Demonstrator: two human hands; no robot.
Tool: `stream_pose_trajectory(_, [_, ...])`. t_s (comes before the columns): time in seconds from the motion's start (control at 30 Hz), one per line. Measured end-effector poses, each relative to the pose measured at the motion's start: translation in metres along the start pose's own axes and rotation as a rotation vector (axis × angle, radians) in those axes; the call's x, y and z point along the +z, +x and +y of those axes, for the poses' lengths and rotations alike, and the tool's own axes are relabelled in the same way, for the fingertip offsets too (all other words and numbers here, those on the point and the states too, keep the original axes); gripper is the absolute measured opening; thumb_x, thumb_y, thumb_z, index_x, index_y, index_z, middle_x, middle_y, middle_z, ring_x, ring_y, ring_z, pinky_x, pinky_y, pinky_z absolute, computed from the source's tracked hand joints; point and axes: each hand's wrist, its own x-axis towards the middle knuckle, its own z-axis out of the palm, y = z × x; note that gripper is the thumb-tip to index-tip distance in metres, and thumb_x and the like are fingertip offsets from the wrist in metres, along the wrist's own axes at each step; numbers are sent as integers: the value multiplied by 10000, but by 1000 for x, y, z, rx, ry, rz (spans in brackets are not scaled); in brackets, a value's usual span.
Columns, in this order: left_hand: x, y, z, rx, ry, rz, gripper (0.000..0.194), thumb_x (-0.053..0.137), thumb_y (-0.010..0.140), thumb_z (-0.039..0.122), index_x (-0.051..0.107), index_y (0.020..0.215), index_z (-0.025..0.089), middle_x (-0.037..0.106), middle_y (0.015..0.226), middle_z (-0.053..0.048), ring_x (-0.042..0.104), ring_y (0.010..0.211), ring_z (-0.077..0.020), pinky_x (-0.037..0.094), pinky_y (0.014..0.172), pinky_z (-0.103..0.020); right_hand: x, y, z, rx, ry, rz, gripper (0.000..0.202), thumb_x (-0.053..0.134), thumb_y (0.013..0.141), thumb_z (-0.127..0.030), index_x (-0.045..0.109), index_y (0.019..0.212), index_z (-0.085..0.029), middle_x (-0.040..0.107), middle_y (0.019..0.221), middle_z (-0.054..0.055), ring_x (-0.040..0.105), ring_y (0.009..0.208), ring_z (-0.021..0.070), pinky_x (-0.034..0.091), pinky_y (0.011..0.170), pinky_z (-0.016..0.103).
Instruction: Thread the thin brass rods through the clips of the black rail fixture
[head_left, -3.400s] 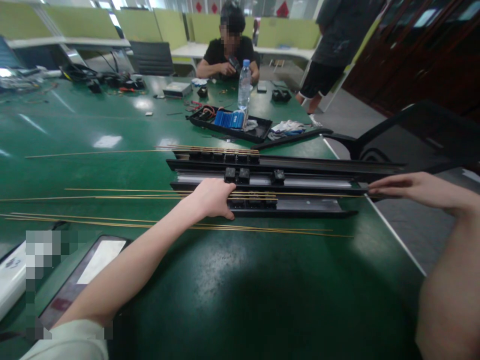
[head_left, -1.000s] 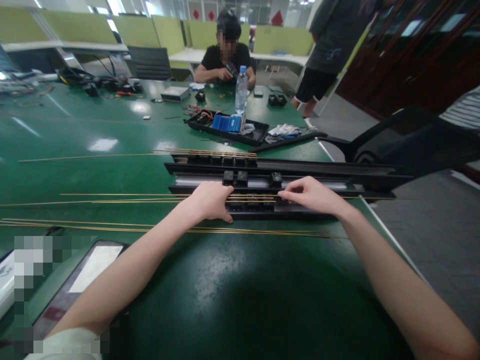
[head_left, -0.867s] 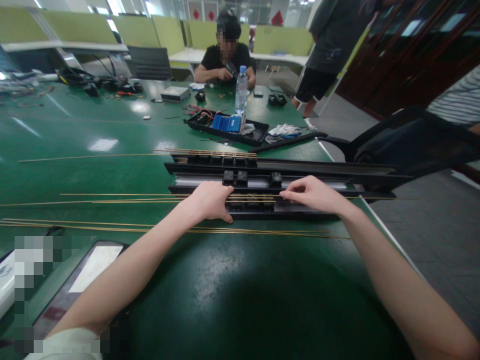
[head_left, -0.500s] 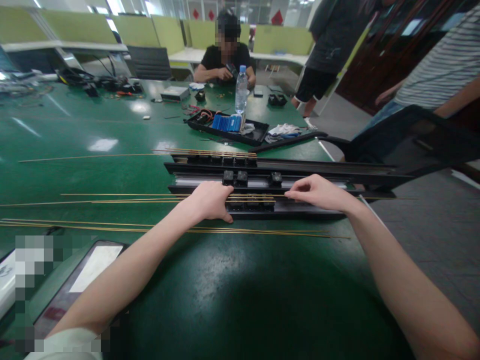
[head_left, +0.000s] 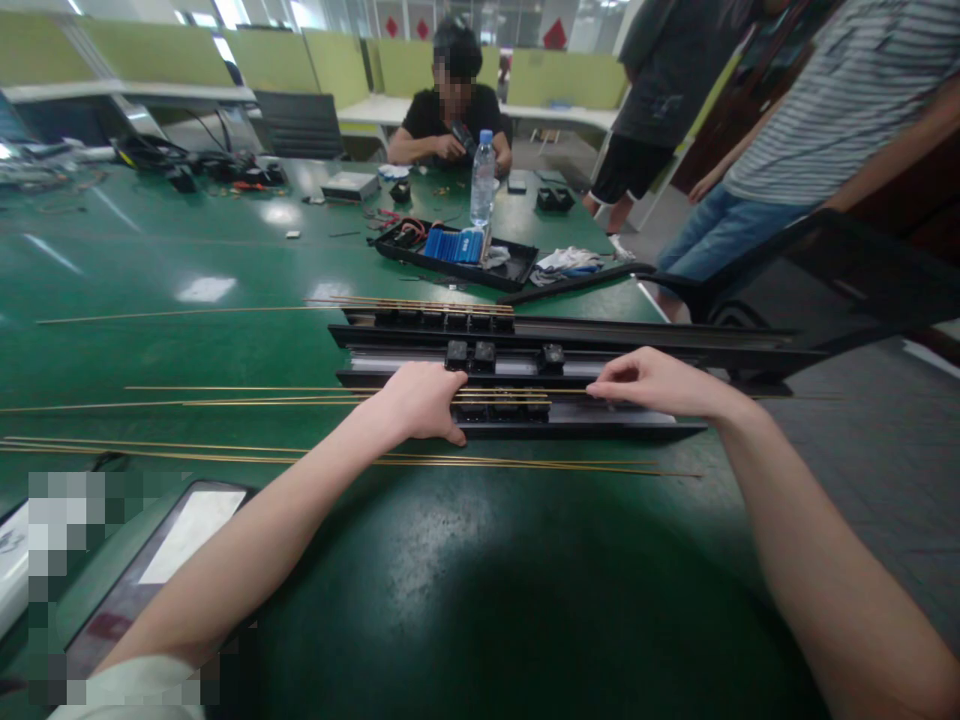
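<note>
My left hand (head_left: 426,402) is closed over the left part of the nearest black channel (head_left: 630,430), thumb at its near edge and fingers toward the far side. Several thin brass rods (head_left: 510,402) run lengthwise above small black blocks (head_left: 525,410) in this channel, passing beneath or beside that hand. My right hand (head_left: 652,385) pinches a brass rod (head_left: 525,390) between thumb and fingertips over the channel's right half. Behind lies a second black channel (head_left: 630,362) holding three separate black blocks (head_left: 553,358).
A further channel (head_left: 585,328) with rods lies behind. Loose brass rods (head_left: 525,463) lie in front. Beyond are a black tray (head_left: 517,262), a water bottle (head_left: 483,185) and gloves (head_left: 566,265). A person (head_left: 420,130) sits opposite; two others stand right, near a chair (head_left: 825,280).
My right hand has moved slightly right, and the pinched rod has shifted a little the same way. My left hand stays put. The person in stripes has moved left.
</note>
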Motion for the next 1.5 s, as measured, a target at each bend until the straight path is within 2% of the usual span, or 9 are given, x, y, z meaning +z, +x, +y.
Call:
stream_pose_trajectory(0.4, [0,0,0,-8,5,-2,700,662,583,715,622,1059,203,715,1004,-115,679,903,-307,480,713,-339,-13,-7,13,69,-56,-62,517,600,752,-687,755,835,-201,704,769,40,583,727,207,403,638,290])
stream_pose_trajectory(0.77, [2,1,-1,-2,1,11,698,662,581,717,622,1048,199,717,987,-120,678,888,-316,474,695,-348,-22,-13,26,94,-35,-80,490,638,726,-676,762,872,-225,724,817,30,605,784,223,416,669,296])
stream_pose_trajectory(1.07, [2,0,-1,-4,7,7,695,662,583,717,623,1048,203,717,977,-112,679,884,-307,475,686,-341,-28,-18,31,113,-56,-91,504,624,748,-673,757,915,-216,728,875,42,611,827,226,433,715,299])
stream_pose_trajectory(1.3, [4,1,-2,-1,8,11,703,671,576,709,622,1063,204,719,977,-117,678,895,-320,485,702,-355,-35,-24,32,167,-99,-128,529,595,794,-642,745,955,-161,721,895,65,598,850,222,417,735,306])
stream_pose_trajectory(1.5, [2,1,-2,-14,4,-2,694,669,578,711,622,1055,210,718,975,-113,679,890,-310,476,702,-343,-41,-28,41,249,-114,-125,531,609,775,-646,747,952,-166,726,916,64,613,886,242,427,767,313])
